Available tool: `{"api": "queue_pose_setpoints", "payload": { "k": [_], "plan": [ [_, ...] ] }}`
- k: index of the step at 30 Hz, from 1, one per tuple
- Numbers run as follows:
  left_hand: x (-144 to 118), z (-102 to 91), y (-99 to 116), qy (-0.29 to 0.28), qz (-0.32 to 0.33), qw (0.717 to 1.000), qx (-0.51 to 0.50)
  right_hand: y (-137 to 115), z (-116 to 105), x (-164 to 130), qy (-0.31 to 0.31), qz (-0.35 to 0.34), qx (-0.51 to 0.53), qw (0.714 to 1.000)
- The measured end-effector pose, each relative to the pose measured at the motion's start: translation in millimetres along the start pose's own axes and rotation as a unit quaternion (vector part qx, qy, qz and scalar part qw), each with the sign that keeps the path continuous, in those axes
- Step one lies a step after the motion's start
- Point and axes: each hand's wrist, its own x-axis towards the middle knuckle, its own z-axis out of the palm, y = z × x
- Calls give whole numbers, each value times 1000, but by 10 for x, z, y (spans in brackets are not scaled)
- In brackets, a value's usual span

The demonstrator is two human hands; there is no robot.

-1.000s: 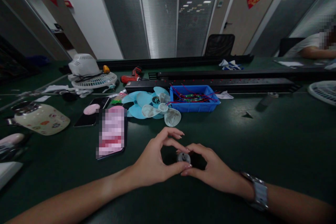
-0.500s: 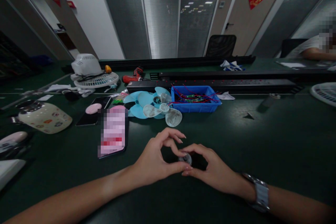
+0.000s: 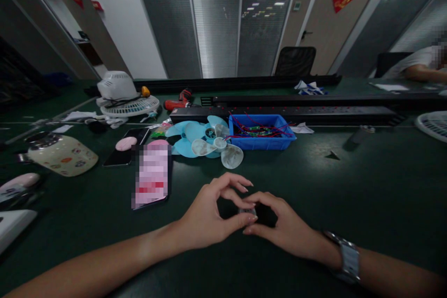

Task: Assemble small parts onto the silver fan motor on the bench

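Observation:
A small grey round part (image 3: 247, 212) is pinched between my two hands, low over the green table. My left hand (image 3: 211, 212) closes on it from the left with thumb and forefinger, its other fingers curled loosely above. From the right, my right hand (image 3: 289, 223) grips the same part between thumb and fingertips. The fingers cover most of the part, so its exact kind cannot be made out. Beyond the hands lie light-blue and whitish fan blades (image 3: 209, 142). A blue bin (image 3: 265, 143) with red and dark wires and green circuit boards stands beside them.
Left of my arm lie a phone with a pink screen (image 3: 152, 177), a dark phone (image 3: 118, 153) and a cream flask (image 3: 64, 156). Farther back are a red power drill (image 3: 178, 102), long black rails (image 3: 314, 114) and a white fan housing (image 3: 117, 86). Another person (image 3: 419, 65) sits far right.
My left thumb and forefinger have shifted right across the part, covering more of it. The right hand holds nearly the same pose. The whole view has shifted very slightly.

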Motion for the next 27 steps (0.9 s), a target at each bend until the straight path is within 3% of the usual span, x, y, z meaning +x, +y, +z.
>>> {"api": "queue_pose_setpoints", "payload": {
  "k": [7,13,19,23,27],
  "plan": [
    [-20,35,33,50,35,997,39,-12,-9,4,-9,-6,2,1000],
    [-199,-158,31,130,19,990,49,-52,-40,13,-22,23,8,999],
    [-405,-240,-324,75,-106,989,70,-37,-38,-1,-25,25,5,999],
    [-412,-195,-427,39,-101,985,132,-23,-30,-9,-21,23,2,1000],
    [-419,-187,-428,38,-65,979,189,-17,-25,2,-20,20,-1,1000]
  ]
}}
